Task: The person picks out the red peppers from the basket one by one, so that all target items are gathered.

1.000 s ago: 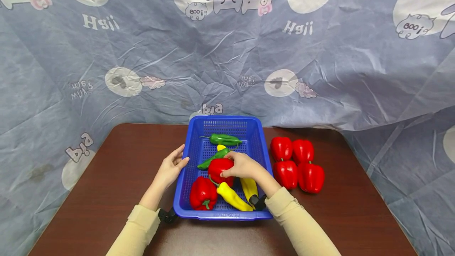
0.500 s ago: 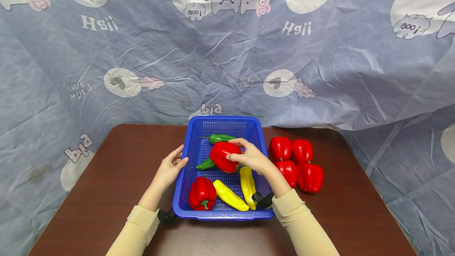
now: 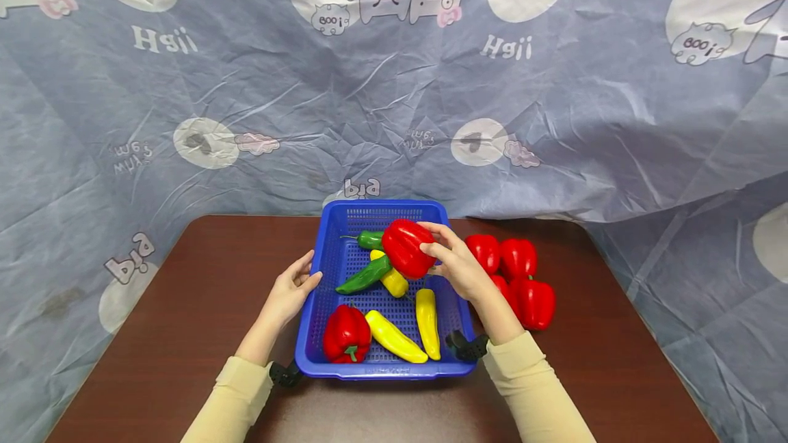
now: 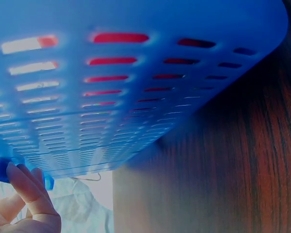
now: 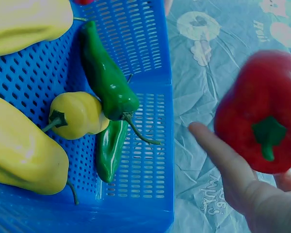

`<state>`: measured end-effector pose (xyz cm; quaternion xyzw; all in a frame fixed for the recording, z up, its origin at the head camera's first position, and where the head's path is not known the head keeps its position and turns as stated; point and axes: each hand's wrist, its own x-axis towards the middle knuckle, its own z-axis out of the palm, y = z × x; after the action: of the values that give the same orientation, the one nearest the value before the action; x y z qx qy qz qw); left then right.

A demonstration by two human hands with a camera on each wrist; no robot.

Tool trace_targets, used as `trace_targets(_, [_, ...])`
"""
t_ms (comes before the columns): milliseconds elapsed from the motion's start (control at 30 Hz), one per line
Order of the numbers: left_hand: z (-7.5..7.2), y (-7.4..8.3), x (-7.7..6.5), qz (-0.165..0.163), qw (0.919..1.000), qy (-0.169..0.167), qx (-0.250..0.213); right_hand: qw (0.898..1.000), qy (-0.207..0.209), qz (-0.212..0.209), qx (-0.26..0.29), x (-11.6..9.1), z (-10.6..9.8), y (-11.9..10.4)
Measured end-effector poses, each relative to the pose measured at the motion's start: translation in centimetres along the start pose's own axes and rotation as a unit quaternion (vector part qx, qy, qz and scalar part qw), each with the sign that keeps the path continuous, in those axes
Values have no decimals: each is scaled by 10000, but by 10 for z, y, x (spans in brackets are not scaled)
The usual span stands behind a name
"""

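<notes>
My right hand (image 3: 458, 262) holds a red bell pepper (image 3: 408, 248) up over the back right of the blue basket (image 3: 384, 373); its green stem (image 5: 268, 151) shows in the right wrist view. On the left side, my left hand (image 3: 292, 292) holds the basket's rim between thumb and fingers, and in the left wrist view its fingers (image 4: 31, 191) meet that rim. Inside the basket lie another red bell pepper (image 3: 347, 335) at the front left, long yellow peppers (image 3: 394, 338), a green pepper (image 3: 363, 276) across a yellow one (image 3: 394, 282), and a second green pepper (image 3: 371, 240) at the back.
Several red bell peppers (image 3: 534, 303) stand grouped on the brown table (image 3: 246, 251) just right of the basket. A patterned grey-blue cloth (image 3: 345, 101) hangs behind the table's far edge. A black wrist camera (image 3: 466, 346) overlaps the basket's front right corner.
My right hand has lifted the red bell pepper out of the middle of the basket, toward the back right, uncovering the green and yellow peppers beneath. My left hand stays at the rim.
</notes>
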<state>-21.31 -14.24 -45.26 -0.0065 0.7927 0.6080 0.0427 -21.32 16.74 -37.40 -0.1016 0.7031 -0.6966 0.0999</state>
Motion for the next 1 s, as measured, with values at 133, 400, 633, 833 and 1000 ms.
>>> trace_targets(133, [-1, 1, -1, -28, 10000, -26, -28, 9982, -20, -156, 585, -5, -6, 0])
trace_targets(400, [-1, 0, -1, -30, 10000, -49, 0, 9967, 313, -197, 720, -17, -20, -3])
trace_targets(633, [0, -1, 1, -24, 10000, 16, 29, 9937, 731, -417, 743, -32, -34, -10])
trace_targets(833, [-1, 0, 0, -34, 10000, -8, 1, 9909, 905, -571, 811, -46, -49, -11])
trace_targets(1000, [-1, 0, 0, -37, 10000, -32, 21, 9868, 1081, -800, 900, -58, -65, -6])
